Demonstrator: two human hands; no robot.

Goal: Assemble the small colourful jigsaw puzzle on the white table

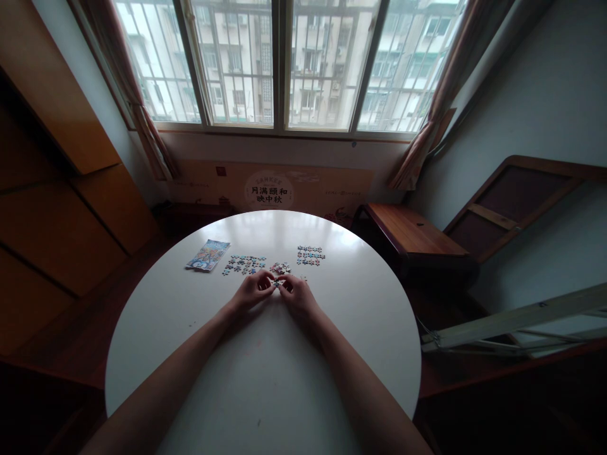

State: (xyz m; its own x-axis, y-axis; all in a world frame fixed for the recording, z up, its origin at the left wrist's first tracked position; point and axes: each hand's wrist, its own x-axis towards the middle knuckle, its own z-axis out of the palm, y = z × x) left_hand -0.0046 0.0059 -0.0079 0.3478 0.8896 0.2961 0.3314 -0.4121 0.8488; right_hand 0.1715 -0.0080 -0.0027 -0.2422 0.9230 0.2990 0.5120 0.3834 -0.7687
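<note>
Both my hands meet at the middle of a round white table [265,379]. My left hand [253,291] and my right hand [296,295] pinch small jigsaw pieces [277,282] together between their fingertips. Just beyond them lies a small cluster of pieces [281,268]. A spread of loose pieces [244,264] lies to the left, and a partly joined patch of pieces [310,255] lies to the right. A colourful puzzle packet [207,254] lies flat at the far left of the pieces.
A dark wooden bench [412,230] stands right of the table, under a big barred window [284,63]. Wooden cabinets [57,189] fill the left wall. A pale folded frame [512,322] leans at the right. A printed board [269,188] stands behind the table.
</note>
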